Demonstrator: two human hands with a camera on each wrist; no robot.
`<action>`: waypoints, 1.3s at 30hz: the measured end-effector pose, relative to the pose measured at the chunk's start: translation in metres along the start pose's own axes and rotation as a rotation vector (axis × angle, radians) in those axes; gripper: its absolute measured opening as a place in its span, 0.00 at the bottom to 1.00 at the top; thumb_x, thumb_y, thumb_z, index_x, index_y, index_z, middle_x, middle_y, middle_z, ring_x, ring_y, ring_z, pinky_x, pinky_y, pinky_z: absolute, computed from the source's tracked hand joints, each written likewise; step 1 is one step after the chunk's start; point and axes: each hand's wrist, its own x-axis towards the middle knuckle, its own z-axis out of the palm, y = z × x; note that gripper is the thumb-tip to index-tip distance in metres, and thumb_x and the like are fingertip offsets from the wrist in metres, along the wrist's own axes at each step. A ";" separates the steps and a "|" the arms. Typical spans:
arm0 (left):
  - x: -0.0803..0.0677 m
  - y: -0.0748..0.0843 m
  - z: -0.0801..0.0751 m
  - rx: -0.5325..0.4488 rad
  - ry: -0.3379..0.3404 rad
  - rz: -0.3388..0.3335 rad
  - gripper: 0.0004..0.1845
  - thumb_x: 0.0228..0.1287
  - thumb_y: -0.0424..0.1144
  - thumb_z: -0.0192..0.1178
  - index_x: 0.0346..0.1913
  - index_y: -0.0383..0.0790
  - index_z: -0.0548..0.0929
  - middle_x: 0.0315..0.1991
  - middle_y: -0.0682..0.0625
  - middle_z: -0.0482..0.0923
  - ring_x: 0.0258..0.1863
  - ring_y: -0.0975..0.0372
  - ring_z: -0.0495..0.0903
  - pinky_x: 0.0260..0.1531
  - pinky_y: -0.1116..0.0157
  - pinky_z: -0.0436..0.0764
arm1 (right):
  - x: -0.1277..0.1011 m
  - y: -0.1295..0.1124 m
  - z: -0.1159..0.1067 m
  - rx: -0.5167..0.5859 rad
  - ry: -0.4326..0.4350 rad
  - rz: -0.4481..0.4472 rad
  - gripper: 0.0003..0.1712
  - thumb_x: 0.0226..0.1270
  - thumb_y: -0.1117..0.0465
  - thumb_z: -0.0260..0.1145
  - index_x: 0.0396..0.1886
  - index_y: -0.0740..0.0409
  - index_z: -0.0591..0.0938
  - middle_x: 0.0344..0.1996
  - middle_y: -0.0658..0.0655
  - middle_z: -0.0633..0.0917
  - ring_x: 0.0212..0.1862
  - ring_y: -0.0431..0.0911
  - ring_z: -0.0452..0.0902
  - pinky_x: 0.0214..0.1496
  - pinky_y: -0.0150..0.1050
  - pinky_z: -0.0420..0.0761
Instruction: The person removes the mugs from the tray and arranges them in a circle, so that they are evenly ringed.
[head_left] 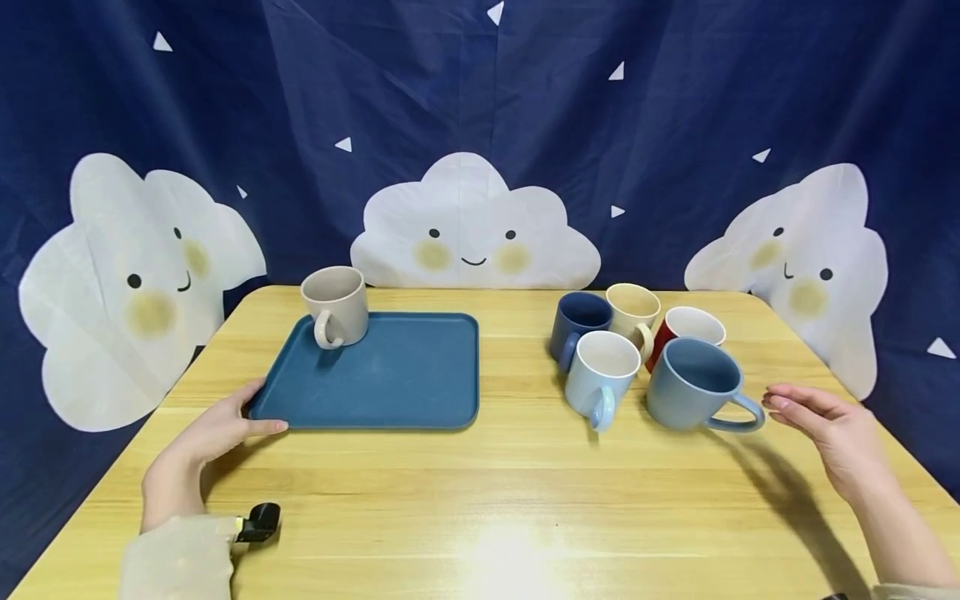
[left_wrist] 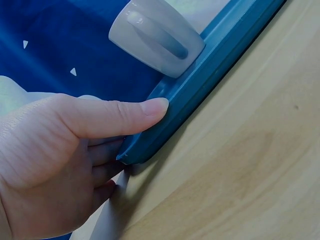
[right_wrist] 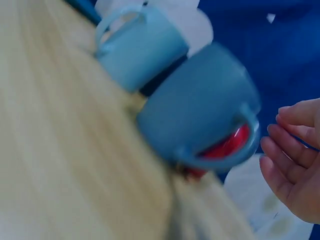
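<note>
My left hand holds the near left corner of a blue rectangular tray. In the left wrist view its thumb lies over the tray's rim, the other fingers partly hidden behind the corner. A beige mug stands upright at the tray's far left, handle toward me. On the right, my right hand hovers just beside the handle of a grey-blue mug. Its fingers are loosely bent, and the right wrist view shows a gap between fingertips and handle.
Clustered by the grey-blue mug are a light blue mug, a navy mug, a cream mug and a red mug with white inside, partly hidden. A dark blue cloud-print curtain hangs behind the wooden table.
</note>
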 end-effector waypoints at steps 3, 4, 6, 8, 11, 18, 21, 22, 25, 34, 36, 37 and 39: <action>-0.001 0.000 0.000 0.003 0.003 -0.003 0.56 0.56 0.49 0.65 0.70 0.25 0.37 0.66 0.20 0.39 0.63 0.29 0.42 0.57 0.34 0.49 | 0.000 -0.034 0.032 -0.069 0.038 -0.046 0.16 0.61 0.81 0.55 0.43 0.68 0.83 0.36 0.52 0.87 0.39 0.39 0.82 0.41 0.26 0.78; -0.001 0.000 0.000 0.002 0.004 -0.004 0.56 0.56 0.49 0.65 0.70 0.25 0.37 0.66 0.21 0.39 0.64 0.30 0.42 0.57 0.35 0.49 | 0.000 -0.048 0.046 -0.092 0.049 -0.056 0.15 0.61 0.81 0.55 0.42 0.67 0.83 0.35 0.51 0.87 0.38 0.38 0.82 0.41 0.25 0.78; -0.002 0.001 0.000 -0.003 0.006 -0.009 0.56 0.55 0.50 0.65 0.70 0.26 0.37 0.66 0.21 0.39 0.64 0.30 0.42 0.57 0.35 0.49 | 0.002 -0.071 0.073 -0.112 0.041 -0.077 0.16 0.62 0.80 0.55 0.41 0.65 0.84 0.34 0.50 0.87 0.37 0.37 0.82 0.41 0.23 0.77; -0.002 0.002 0.000 -0.012 0.009 -0.007 0.56 0.55 0.50 0.65 0.70 0.26 0.38 0.67 0.22 0.39 0.64 0.30 0.42 0.58 0.35 0.48 | 0.007 -0.087 0.096 -0.130 0.016 -0.092 0.15 0.63 0.79 0.54 0.42 0.64 0.84 0.33 0.49 0.87 0.36 0.37 0.82 0.43 0.22 0.76; -0.003 0.002 0.000 -0.017 0.011 -0.015 0.57 0.54 0.51 0.66 0.71 0.27 0.37 0.67 0.22 0.39 0.64 0.31 0.42 0.58 0.35 0.48 | 0.017 -0.101 0.128 -0.191 -0.034 -0.094 0.14 0.65 0.75 0.55 0.45 0.64 0.83 0.34 0.48 0.87 0.36 0.37 0.83 0.44 0.22 0.76; -0.005 0.001 -0.001 -0.015 0.013 -0.006 0.56 0.56 0.49 0.65 0.70 0.25 0.37 0.66 0.21 0.40 0.64 0.30 0.43 0.58 0.36 0.50 | 0.053 -0.110 0.222 -0.178 -0.197 -0.108 0.11 0.67 0.69 0.57 0.45 0.67 0.81 0.35 0.50 0.86 0.38 0.41 0.82 0.40 0.29 0.79; -0.004 0.002 0.000 -0.027 0.012 0.002 0.56 0.55 0.48 0.66 0.70 0.24 0.38 0.66 0.21 0.40 0.64 0.31 0.43 0.59 0.36 0.50 | 0.068 -0.105 0.260 -0.172 -0.265 -0.075 0.13 0.67 0.67 0.57 0.47 0.72 0.79 0.36 0.50 0.85 0.39 0.42 0.82 0.42 0.33 0.80; -0.004 0.002 0.001 -0.028 0.014 0.004 0.56 0.55 0.48 0.66 0.70 0.24 0.38 0.67 0.22 0.40 0.64 0.31 0.43 0.59 0.37 0.50 | 0.073 -0.103 0.272 -0.158 -0.288 -0.055 0.15 0.68 0.66 0.57 0.48 0.73 0.78 0.37 0.51 0.85 0.40 0.43 0.81 0.43 0.36 0.80; -0.003 0.003 0.002 -0.028 0.018 0.008 0.56 0.54 0.47 0.66 0.70 0.24 0.38 0.66 0.21 0.40 0.64 0.31 0.43 0.59 0.37 0.50 | 0.086 -0.094 0.309 -0.156 -0.336 -0.003 0.17 0.68 0.65 0.57 0.50 0.74 0.76 0.39 0.58 0.84 0.42 0.44 0.80 0.45 0.39 0.80; -0.005 0.004 0.003 -0.025 0.013 -0.002 0.57 0.54 0.49 0.67 0.70 0.24 0.39 0.67 0.22 0.41 0.65 0.32 0.44 0.60 0.38 0.50 | 0.114 -0.041 0.400 -0.125 -0.434 0.188 0.20 0.68 0.59 0.58 0.56 0.66 0.76 0.50 0.63 0.80 0.52 0.56 0.76 0.48 0.40 0.79; -0.004 0.004 0.002 -0.026 0.013 -0.005 0.57 0.53 0.49 0.67 0.70 0.24 0.39 0.67 0.22 0.41 0.65 0.32 0.43 0.60 0.37 0.50 | 0.118 -0.029 0.417 -0.144 -0.435 0.206 0.21 0.68 0.58 0.59 0.56 0.65 0.76 0.51 0.61 0.80 0.52 0.53 0.76 0.48 0.40 0.79; -0.004 0.004 0.002 -0.027 0.015 -0.006 0.57 0.53 0.49 0.67 0.70 0.24 0.39 0.67 0.22 0.41 0.65 0.32 0.43 0.60 0.37 0.49 | 0.120 -0.025 0.425 -0.154 -0.433 0.212 0.21 0.67 0.58 0.60 0.56 0.64 0.77 0.51 0.61 0.80 0.52 0.52 0.76 0.48 0.39 0.79; -0.004 0.003 0.001 -0.028 0.019 -0.008 0.57 0.53 0.49 0.67 0.70 0.24 0.40 0.67 0.22 0.41 0.65 0.32 0.43 0.60 0.38 0.49 | 0.122 -0.015 0.442 -0.167 -0.434 0.209 0.21 0.67 0.58 0.60 0.55 0.64 0.77 0.51 0.60 0.81 0.52 0.50 0.77 0.47 0.38 0.79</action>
